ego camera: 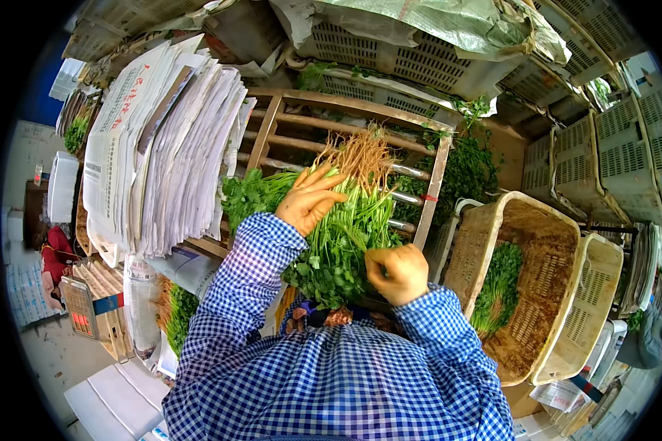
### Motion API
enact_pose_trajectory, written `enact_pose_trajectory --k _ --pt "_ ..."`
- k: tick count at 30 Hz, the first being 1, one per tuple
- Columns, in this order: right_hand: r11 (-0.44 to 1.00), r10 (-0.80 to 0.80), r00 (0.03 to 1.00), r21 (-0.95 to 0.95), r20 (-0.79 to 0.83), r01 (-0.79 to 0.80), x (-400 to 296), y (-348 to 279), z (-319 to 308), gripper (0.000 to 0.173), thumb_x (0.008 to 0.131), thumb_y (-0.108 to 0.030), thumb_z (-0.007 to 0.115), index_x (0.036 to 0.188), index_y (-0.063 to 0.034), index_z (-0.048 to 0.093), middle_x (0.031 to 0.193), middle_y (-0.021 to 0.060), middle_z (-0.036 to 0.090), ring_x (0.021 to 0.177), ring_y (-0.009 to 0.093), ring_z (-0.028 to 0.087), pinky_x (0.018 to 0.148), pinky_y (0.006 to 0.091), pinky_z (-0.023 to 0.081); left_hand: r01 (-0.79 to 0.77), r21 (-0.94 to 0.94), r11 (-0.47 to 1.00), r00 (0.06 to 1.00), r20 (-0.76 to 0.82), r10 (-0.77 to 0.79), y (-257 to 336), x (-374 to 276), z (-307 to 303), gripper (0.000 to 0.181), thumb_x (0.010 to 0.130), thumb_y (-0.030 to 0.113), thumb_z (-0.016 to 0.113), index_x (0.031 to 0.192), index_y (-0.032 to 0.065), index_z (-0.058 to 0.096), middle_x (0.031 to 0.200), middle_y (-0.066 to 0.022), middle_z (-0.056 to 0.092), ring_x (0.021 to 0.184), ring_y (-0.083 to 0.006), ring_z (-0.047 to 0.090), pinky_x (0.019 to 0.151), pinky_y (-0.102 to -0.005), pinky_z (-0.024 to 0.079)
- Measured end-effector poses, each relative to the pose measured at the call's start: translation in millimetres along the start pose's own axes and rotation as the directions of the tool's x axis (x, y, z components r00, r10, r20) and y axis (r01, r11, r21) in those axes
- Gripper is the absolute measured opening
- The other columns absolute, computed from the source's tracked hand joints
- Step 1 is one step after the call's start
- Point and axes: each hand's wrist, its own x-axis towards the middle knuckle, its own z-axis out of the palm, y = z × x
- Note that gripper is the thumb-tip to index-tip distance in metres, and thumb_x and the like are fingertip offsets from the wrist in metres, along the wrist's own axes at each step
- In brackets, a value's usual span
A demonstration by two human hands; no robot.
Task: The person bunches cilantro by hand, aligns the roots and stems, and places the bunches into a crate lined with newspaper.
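Observation:
A thick bunch of coriander (339, 242) lies across a wooden rack (444, 160) in front of me. Its pale brown roots (364, 154) point away from me, and the leaves face my body. My left hand (311, 201) rests over the stems near the roots with its fingers stretched and apart. At the bunch's right edge, my right hand (400, 273) is curled, thumb and forefinger bent towards each other. Whether a stem is pinched there cannot be made out. More loose leaves (259, 193) spread out left of my left hand.
On the left, a tall stack of newspapers (171, 149) leans over the rack. A soiled plastic crate (535, 286) at the right holds a green bunch (497, 286). Perforated crates (386, 60) line the back. Bundled greens (182, 317) stand by my left elbow.

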Motion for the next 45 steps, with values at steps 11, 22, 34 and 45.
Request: enact_pose_trajectory --k 11,22,34,45 --pt "0.559 0.314 0.882 0.82 -0.351 0.127 5 26 -101 0.002 0.098 -0.004 0.059 0.099 -0.0026 0.059 0.08 0.0146 0.073 0.067 0.024 0.073 0.059 0.0314 0.056 0.014 -0.024 1.0 0.998 -0.061 -0.016 -8 -5 13 0.021 0.1 0.032 0.06 0.109 0.0185 0.074 0.146 -0.0066 0.056 0.148 -0.034 0.033 0.122 -0.0563 0.017" --pt "0.426 0.763 0.641 0.677 0.089 -0.601 -2 59 -40 0.021 0.099 -0.018 0.064 0.11 0.0002 0.062 0.093 0.0139 0.073 0.078 0.019 0.072 0.071 0.0312 0.059 -0.052 0.194 0.98 0.999 -0.001 0.054 7 2 11 0.025 0.1 0.032 0.057 0.112 0.0153 0.072 0.148 -0.0079 0.053 0.146 -0.0364 0.034 0.121 -0.0586 0.019" --pt "0.687 0.721 0.667 -0.069 0.186 -0.724 55 63 17 0.041 0.092 -0.044 0.069 0.11 -0.0075 0.071 0.095 0.0155 0.074 0.089 0.029 0.071 0.083 0.0381 0.055 -0.074 0.442 0.894 0.997 0.055 0.055 32 2 5 0.034 0.098 0.029 0.058 0.125 0.0096 0.065 0.148 -0.0133 0.051 0.145 -0.0381 0.036 0.12 -0.0582 0.023" --pt "0.221 0.811 0.544 0.748 0.216 -0.626 8 59 -13 0.023 0.104 -0.015 0.053 0.119 -0.0019 0.065 0.091 0.0079 0.072 0.062 0.01 0.06 0.06 0.0234 0.05 -0.057 0.434 0.899 0.992 -0.077 0.1 80 10 24 0.034 0.092 0.014 0.062 0.126 0.008 0.063 0.141 -0.0158 0.056 0.137 -0.0415 0.044 0.118 -0.0582 0.029"
